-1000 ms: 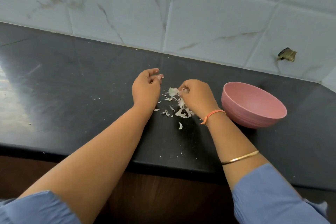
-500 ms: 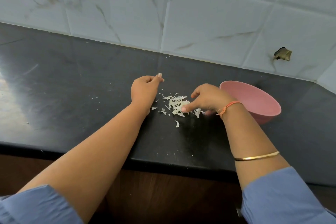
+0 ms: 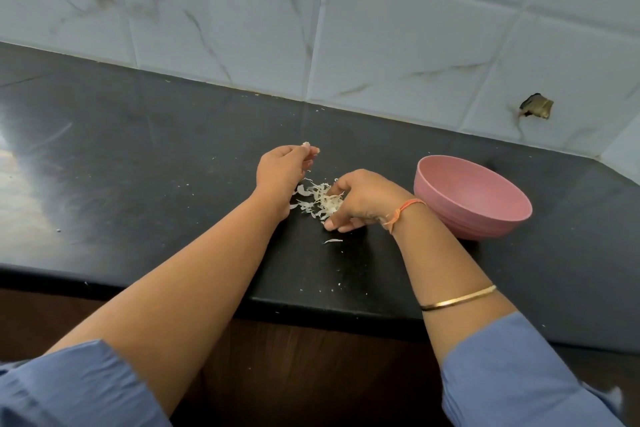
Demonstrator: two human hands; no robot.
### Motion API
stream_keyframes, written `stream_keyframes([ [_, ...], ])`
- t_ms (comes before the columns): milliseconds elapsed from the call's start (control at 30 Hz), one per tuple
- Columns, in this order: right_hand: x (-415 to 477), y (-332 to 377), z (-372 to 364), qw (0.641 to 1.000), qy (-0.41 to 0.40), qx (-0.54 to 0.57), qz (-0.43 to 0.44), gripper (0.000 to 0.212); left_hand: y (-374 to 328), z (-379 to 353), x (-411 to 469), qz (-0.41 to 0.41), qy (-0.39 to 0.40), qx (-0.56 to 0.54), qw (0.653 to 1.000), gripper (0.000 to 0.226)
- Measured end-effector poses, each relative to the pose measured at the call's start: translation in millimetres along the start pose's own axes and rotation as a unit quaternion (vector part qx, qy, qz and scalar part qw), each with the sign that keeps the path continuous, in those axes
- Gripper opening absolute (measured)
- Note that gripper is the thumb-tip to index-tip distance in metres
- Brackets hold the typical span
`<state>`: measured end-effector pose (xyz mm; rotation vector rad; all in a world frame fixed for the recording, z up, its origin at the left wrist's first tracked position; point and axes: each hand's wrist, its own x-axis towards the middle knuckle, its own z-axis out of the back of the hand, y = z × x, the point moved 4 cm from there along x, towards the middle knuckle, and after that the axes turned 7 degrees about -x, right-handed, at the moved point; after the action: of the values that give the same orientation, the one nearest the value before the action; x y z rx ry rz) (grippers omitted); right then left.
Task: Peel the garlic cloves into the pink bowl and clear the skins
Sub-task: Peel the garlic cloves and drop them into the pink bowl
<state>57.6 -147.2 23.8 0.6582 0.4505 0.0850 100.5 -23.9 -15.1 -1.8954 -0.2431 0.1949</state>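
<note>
Head view: skin-clearing was judged underway, with garlic skins (image 3: 320, 199) at centre frame clawed by the curled right hand (image 3: 363, 199), a scrap (image 3: 306, 145) pinched by the left hand (image 3: 280, 172), and the pink bowl (image 3: 446, 215) at right; a gentle scoop was judged needed next.

The pink bowl (image 3: 446, 215) and cream-white garlic skins (image 3: 320, 199) lie on a black countertop (image 3: 156, 166) below white tiles (image 3: 381, 45) veined grey-brown, with blue sleeves (image 3: 512, 374), an orange wrist thread (image 3: 403, 209) and a gold bangle (image 3: 457, 302).

The one head-worn camera looks forward and down across the black counter (image 3: 138, 156) toward the tiled wall (image 3: 381, 28), seemingly from quite near.
</note>
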Motion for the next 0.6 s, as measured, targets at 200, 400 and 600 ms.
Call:
stream_keyframes([
  [200, 3, 5, 10, 0.999, -0.045, -0.011, 0.011, 0.045, 0, 1, -1, -0.001, -0.002, -0.018, 1.0, 0.023],
  [400, 1, 15, 32, 0.981, -0.164, -0.067, 0.073, 0.02, -4, 0, -5, -0.005, -0.007, -0.035, 0.999, 0.024],
  [600, 1, 17, 32, 0.93, -0.288, -0.146, 0.176, 0.011, -6, -1, -8, -0.019, -0.003, -0.049, 0.999, 0.021],
])
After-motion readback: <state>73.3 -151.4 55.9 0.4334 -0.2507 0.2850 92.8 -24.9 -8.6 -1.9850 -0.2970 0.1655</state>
